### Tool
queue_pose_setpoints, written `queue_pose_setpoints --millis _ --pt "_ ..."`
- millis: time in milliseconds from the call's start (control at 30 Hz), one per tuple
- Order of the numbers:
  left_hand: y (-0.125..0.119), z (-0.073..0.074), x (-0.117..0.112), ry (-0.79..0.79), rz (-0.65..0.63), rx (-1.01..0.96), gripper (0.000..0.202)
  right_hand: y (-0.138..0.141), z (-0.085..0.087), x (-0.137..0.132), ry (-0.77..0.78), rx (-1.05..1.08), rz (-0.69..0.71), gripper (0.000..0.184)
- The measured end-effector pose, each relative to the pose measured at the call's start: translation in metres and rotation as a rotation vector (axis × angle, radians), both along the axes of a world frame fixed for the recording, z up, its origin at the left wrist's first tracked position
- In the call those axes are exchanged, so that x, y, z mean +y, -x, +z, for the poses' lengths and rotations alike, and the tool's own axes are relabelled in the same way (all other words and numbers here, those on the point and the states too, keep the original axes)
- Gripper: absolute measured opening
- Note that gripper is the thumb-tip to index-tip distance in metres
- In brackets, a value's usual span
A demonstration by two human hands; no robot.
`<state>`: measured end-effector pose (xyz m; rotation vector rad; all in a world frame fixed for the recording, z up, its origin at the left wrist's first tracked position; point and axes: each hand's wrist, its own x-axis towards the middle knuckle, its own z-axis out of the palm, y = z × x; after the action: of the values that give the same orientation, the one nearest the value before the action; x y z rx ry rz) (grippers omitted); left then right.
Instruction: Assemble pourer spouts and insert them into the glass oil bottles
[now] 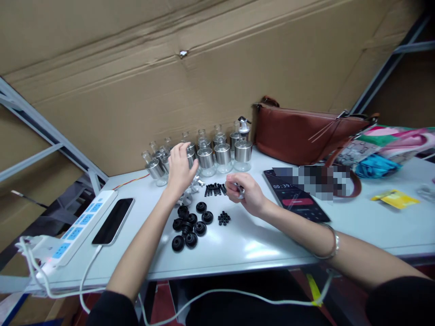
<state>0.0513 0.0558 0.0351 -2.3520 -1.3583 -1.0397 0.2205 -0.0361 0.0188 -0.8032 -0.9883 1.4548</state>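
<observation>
My left hand (181,167) is raised in front of the glass bottles, its fingers stretched and the thumb apart, with nothing in it. Partly hidden beneath it lie several shiny silver parts (186,198). My right hand (245,192) is closed around a small silver part (241,195), mostly covered by the fingers. Just left of that hand is a row of thin black pieces (214,189). Nearer to me are several round black stoppers (200,227) and a cluster of tiny black rings (224,218). Clear bottles with metal sleeves (205,158) stand behind.
One bottle at the back right carries a pourer top (244,126). A brown handbag (302,136) and a tablet-like device (299,199) lie to the right, near a yellow packet (396,199). Leftward are a phone (113,222) and a power strip (83,226); a white cable hangs along the front.
</observation>
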Motion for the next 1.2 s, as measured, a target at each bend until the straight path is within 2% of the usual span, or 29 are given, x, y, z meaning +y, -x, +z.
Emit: queue_pose_setpoints --millis 133,200,267,367,467,567,733,867,967,1067,1133,1200 --pt "-0.04 0.021 0.012 0.02 -0.054 0.175 0.048 0.0 -0.001 -0.003 -0.085 -0.03 0.017 0.031" --pt "-0.059 0.028 0.02 0.032 -0.027 0.235 0.045 -0.001 -0.001 -0.002 -0.117 -0.051 0.002 0.032" --pt "-0.074 0.03 0.027 0.04 0.024 0.247 0.039 -0.003 -0.002 0.0 -0.122 -0.069 -0.026 0.032" --pt "-0.086 0.026 0.035 0.06 0.086 0.258 0.038 -0.006 -0.001 0.003 -0.075 -0.068 -0.059 0.032" --pt "-0.089 0.018 0.037 0.077 0.101 0.255 0.034 -0.007 -0.001 0.003 -0.048 -0.036 -0.068 0.032" --pt "-0.089 0.015 0.037 0.044 0.074 0.226 0.031 -0.007 -0.001 0.002 -0.086 -0.042 -0.091 0.032" --pt "-0.099 0.014 0.039 0.054 0.065 0.149 0.045 -0.012 -0.005 0.009 -0.101 -0.073 -0.151 0.032" --pt "-0.107 0.016 0.043 0.089 0.053 0.145 0.036 -0.015 -0.007 0.013 -0.107 -0.047 -0.188 0.035" --pt "-0.105 0.023 0.038 0.036 0.013 0.148 0.031 -0.016 -0.006 0.012 -0.169 -0.042 -0.288 0.036" --pt "-0.094 0.039 0.023 -0.023 -0.045 0.083 0.026 -0.017 -0.005 0.013 -0.294 0.024 -0.458 0.025" --pt "-0.083 0.051 0.008 -0.043 -0.092 -0.018 0.023 -0.02 -0.004 0.016 -0.365 0.064 -0.558 0.016" --pt "-0.07 0.059 -0.008 -0.045 -0.122 -0.182 0.023 -0.022 -0.005 0.019 -0.371 0.056 -0.615 0.018"
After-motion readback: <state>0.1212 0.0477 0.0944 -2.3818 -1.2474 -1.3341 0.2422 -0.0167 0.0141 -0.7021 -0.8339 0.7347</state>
